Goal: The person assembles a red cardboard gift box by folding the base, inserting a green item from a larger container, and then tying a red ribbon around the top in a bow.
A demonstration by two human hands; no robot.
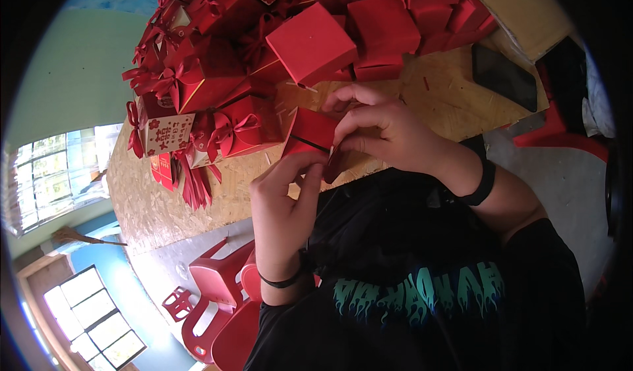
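A small red paper box (308, 128) sits at the near edge of the wooden table, between my two hands. My left hand (285, 189) has thumb and fingers closed on a flap at the near side of this box. From the right, my right hand (389, 130) pinches the same near edge between thumb and fingers, its other fingers curled over the box's far side. A dark gap runs across the box between its panels. What lies under my fingertips is partly hidden.
Red boxes with ribbon bows (241, 127) are piled at the left and back, beside plain red boxes (311, 43). Loose red ribbons (194, 183) lie on the chipboard table (155, 209). A dark phone (504, 76) rests at the right. Red plastic chairs (217, 282) stand below left.
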